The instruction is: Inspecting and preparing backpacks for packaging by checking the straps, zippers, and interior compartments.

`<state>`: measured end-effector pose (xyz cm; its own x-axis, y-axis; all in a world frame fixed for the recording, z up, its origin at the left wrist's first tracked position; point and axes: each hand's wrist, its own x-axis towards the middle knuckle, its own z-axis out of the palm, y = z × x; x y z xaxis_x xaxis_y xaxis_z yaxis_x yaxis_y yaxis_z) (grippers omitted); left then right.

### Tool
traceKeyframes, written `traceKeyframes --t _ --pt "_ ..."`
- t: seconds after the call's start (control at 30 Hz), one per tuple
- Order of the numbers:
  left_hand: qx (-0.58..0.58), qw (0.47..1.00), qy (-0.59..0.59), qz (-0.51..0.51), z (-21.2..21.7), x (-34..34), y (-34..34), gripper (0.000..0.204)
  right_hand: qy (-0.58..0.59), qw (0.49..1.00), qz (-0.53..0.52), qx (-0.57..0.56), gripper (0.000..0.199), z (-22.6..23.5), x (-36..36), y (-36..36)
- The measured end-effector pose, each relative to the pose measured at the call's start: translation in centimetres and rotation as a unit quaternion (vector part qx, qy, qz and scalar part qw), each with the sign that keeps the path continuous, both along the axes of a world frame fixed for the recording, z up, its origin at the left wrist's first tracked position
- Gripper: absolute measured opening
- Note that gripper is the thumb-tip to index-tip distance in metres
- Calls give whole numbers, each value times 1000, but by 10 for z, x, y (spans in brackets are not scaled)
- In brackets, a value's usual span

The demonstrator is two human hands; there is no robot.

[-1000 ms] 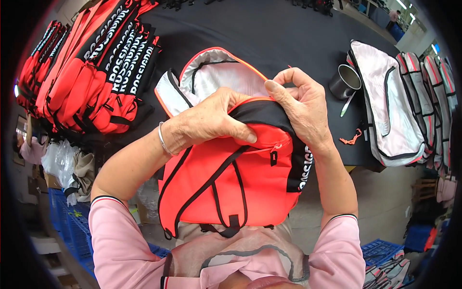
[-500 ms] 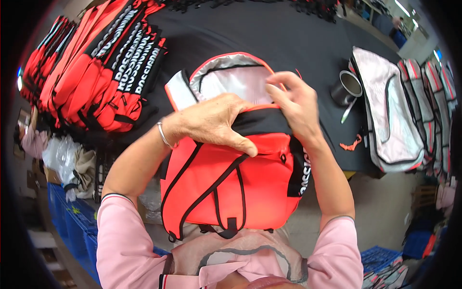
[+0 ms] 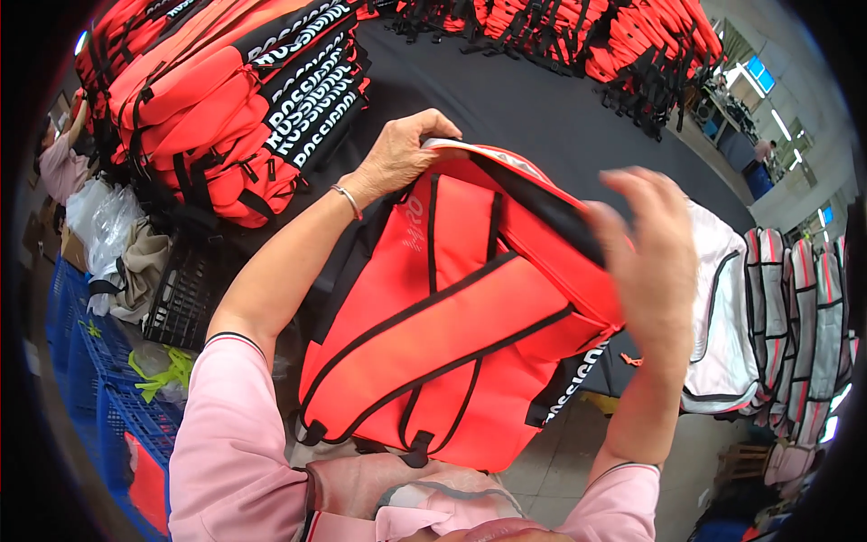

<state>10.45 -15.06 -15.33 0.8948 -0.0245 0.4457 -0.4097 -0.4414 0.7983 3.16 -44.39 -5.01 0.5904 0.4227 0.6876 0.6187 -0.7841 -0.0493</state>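
A red backpack (image 3: 424, 316) with black-edged shoulder straps rests against my front, its strap side facing up. Its upper part (image 3: 578, 253) is folded over toward me, and only a sliver of the pale grey lining shows at the rim. My left hand (image 3: 404, 152) pinches that rim at the far left corner, fingers curled over the edge. Off the right side of the upper part, my right hand (image 3: 655, 248) is raised with thumb and fingers apart, slightly blurred and holding nothing I can see. It hides part of the table behind it.
A tall stack of red backpacks (image 3: 217, 117) stands on the black table (image 3: 424, 86) at the left, with more piled along the far edge (image 3: 623, 45). Grey bag pieces (image 3: 722, 316) line the right side. Blue crates (image 3: 117, 406) and a black crate (image 3: 185, 289) are at lower left.
The open top with its grey lining has folded over toward me. My left hand has moved to the far rim; my right hand has come away to the right. The view has shifted.
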Motion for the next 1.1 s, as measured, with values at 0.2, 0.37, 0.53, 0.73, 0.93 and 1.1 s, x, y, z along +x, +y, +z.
traceKeyframes --t 0.2,0.37,0.53,0.73,0.93,1.1 --pt "39 990 -99 -93 35 -17 -20 24 18 976 38 -213 18 -14 29 67" --pt "-221 943 92 -233 -8 -9 -15 48 -12 978 30 -208 11 -16 23 46" --pt "-246 965 47 -85 -6 -2 -43 31 -193 959 -36 -202 17 -14 29 80" --pt "-177 984 -7 -14 30 -20 -47 24 -200 949 -1 -242 22 -17 42 82" --pt "-248 942 69 -214 58 -57 -37 19 -79 977 140 -141 22 15 19 56" --pt "-222 909 119 -331 68 -76 -37 23 234 947 218 0 13 34 5 41"
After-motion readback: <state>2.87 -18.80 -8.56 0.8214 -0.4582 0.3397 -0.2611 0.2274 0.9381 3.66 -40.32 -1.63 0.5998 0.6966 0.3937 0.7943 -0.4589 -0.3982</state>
